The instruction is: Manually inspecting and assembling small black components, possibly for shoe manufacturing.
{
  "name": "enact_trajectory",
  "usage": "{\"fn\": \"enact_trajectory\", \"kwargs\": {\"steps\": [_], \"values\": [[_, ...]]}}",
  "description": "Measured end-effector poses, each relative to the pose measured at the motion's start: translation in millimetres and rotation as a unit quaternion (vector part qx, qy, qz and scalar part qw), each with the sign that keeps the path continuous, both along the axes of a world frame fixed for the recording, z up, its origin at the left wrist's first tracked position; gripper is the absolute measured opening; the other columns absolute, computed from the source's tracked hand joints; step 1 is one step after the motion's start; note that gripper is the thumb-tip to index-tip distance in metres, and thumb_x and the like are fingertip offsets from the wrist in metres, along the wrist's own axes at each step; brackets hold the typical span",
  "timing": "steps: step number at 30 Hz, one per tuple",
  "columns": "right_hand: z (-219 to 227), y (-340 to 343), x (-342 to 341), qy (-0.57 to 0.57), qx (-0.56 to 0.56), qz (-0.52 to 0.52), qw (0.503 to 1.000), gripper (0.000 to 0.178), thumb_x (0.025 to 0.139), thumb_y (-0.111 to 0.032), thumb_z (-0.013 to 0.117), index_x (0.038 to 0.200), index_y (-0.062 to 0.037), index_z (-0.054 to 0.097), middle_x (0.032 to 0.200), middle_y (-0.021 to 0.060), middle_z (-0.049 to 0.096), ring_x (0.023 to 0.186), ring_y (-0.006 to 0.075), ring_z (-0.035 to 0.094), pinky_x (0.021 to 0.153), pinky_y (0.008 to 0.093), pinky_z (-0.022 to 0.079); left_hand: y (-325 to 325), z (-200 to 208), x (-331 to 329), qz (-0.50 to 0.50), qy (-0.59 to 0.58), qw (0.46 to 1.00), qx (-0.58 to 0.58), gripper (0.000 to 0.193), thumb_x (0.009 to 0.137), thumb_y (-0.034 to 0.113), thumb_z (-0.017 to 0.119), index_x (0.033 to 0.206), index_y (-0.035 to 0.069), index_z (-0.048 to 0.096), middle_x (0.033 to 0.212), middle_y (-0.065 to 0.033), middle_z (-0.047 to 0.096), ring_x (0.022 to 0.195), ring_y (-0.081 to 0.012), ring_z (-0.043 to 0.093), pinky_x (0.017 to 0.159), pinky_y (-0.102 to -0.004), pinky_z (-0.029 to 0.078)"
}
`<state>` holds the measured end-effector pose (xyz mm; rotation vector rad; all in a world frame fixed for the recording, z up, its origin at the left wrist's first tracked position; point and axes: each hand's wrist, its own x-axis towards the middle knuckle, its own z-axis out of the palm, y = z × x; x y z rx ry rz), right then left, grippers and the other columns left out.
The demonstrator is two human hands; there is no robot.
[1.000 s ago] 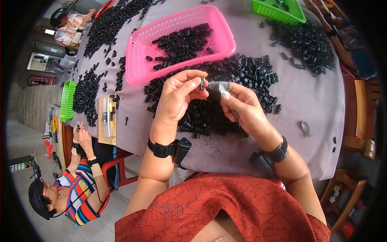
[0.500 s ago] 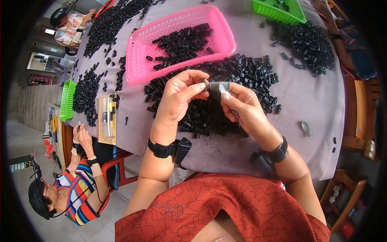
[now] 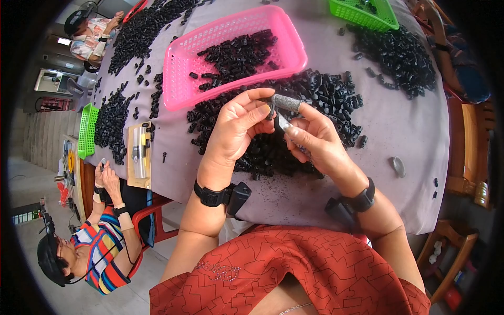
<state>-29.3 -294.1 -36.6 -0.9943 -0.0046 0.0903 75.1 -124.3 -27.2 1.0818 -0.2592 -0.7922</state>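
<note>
Above a heap of small black plastic parts point(image 3: 328, 100), my two hands meet. My left hand point(image 3: 236, 126) pinches one small black part point(image 3: 271, 112) between thumb and fingers. In my right hand point(image 3: 320, 137) is a small knife, its pale blade point(image 3: 284, 123) angled up to the left beside that part; most of its handle is hidden in the fingers. A grey sleeve point(image 3: 287, 103) covers my right index finger, which reaches over the blade toward the left fingertips. Exactly where the blade touches the part is too small to tell.
A pink basket point(image 3: 181, 58) holding black parts stands beyond my hands. Green baskets point(image 3: 386, 20) stand far right and at left. More black heaps point(image 3: 401, 63) lie around, with a wooden tray point(image 3: 137, 182) at left and a grey oval piece point(image 3: 398, 167) at right. Other people sit around the table.
My right index finger has stretched further left over the black part, and the blade has shifted slightly down and left. The left hand has moved slightly right and still pinches the part.
</note>
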Motion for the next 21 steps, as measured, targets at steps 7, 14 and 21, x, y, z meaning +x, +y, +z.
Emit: {"fn": "enact_trajectory", "kwargs": {"steps": [7,14,21], "values": [[6.6,1.7,-0.5,0.012,-0.001,0.026,1.0,0.048,0.092,-0.01,0.062,0.136,-0.0023,0.044,0.077,-0.0024,0.055,0.056,0.0023,0.044,0.046,0.017,0.034,-4.1,-1.9,-3.6,-0.037,0.026,0.999,-0.01,0.037,0.089,0.011,0.066,0.123,0.002,0.055,0.093,-0.0038,0.067,0.07,-0.0094,0.064,0.066,-0.0225,0.055],[4.6,-0.7,-1.0,0.001,-0.005,0.047,0.999,0.054,0.092,-0.012,0.063,0.141,-0.0042,0.041,0.078,-0.0029,0.054,0.057,0.0021,0.044,0.046,0.0163,0.034,-5.9,-5.1,-4.3,-0.039,0.053,0.998,-0.025,0.036,0.09,0.012,0.066,0.123,0.002,0.056,0.097,-0.0036,0.067,0.07,-0.0095,0.064,0.067,-0.0235,0.055],[6.6,-1.6,-0.7,0.003,-0.003,0.051,0.999,0.055,0.093,-0.013,0.062,0.142,-0.0041,0.039,0.08,-0.0026,0.056,0.058,0.0018,0.044,0.047,0.0162,0.035,-4.0,-8.1,-2.1,-0.06,0.07,0.994,-0.052,0.033,0.09,0.011,0.065,0.122,0.003,0.057,0.098,-0.0042,0.067,0.072,-0.0102,0.065,0.069,-0.0241,0.057]]}}
